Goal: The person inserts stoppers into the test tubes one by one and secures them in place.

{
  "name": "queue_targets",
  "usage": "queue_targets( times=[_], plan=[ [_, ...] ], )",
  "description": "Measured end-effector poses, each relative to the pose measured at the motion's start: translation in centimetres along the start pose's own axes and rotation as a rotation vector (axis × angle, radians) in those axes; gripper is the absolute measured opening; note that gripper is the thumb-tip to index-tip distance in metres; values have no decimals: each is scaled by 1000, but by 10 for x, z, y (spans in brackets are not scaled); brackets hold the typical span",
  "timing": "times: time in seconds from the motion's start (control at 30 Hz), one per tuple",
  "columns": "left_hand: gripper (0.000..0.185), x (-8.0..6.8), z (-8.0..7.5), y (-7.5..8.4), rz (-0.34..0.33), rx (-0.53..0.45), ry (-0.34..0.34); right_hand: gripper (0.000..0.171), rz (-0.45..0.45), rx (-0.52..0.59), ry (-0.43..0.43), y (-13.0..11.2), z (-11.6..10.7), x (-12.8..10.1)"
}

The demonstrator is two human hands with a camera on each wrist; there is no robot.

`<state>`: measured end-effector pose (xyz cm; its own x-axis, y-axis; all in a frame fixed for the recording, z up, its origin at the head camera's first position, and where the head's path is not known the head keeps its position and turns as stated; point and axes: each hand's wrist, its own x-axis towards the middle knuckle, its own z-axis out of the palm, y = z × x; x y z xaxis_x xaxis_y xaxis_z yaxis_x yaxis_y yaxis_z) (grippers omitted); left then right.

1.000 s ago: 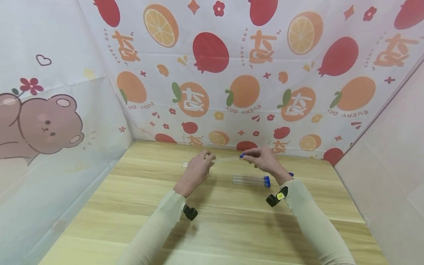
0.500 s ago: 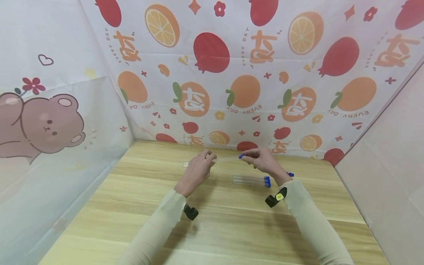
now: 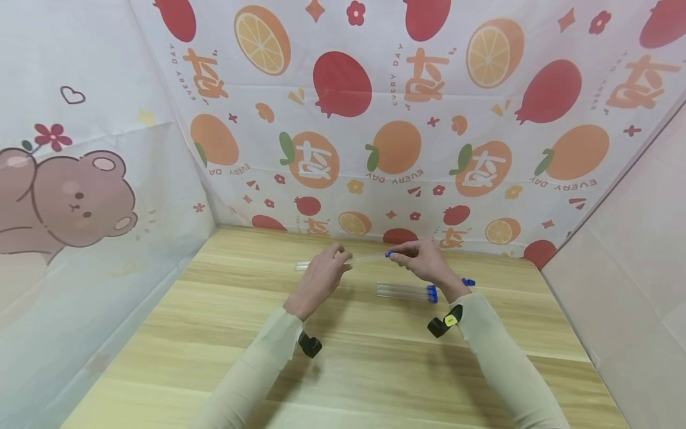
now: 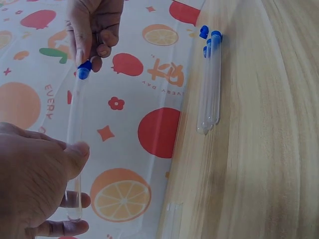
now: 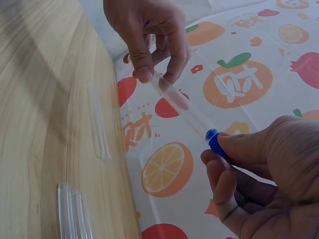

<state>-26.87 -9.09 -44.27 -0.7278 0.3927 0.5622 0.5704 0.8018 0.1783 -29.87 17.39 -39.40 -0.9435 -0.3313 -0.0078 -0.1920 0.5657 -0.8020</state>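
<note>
My left hand (image 3: 336,260) pinches a clear test tube (image 3: 367,258) near its closed end and holds it level above the wooden table (image 3: 375,357). My right hand (image 3: 401,252) pinches the blue cap (image 3: 388,253) at the tube's mouth. In the left wrist view the left hand (image 4: 75,154) holds the tube (image 4: 75,129), with the cap (image 4: 83,69) under the right hand's fingertips (image 4: 82,52). The right wrist view shows the tube (image 5: 182,107) running from the left hand (image 5: 149,69) to the cap (image 5: 215,142) in the right hand (image 5: 224,157).
Two capped tubes (image 3: 404,291) lie side by side on the table under the right hand, also in the left wrist view (image 4: 210,84). One uncapped tube (image 3: 302,266) lies behind the left hand. A loose blue cap (image 3: 468,282) sits by the right wrist. Printed cloth walls enclose three sides.
The right hand with the blue cap has edged slightly left along the tube. Otherwise both hands keep their hold in the same place.
</note>
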Motion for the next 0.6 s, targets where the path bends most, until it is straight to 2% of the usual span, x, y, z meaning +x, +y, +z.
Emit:
queue_targets(
  times=[0.33, 0.6],
  plan=[
    [12, 1, 1, 3, 85, 92, 80, 24, -18, 6, 11, -1, 0, -6],
    [10, 0, 2, 2, 106, 90, 67, 24, -20, -24, 27, -5, 2, -7]
  ],
)
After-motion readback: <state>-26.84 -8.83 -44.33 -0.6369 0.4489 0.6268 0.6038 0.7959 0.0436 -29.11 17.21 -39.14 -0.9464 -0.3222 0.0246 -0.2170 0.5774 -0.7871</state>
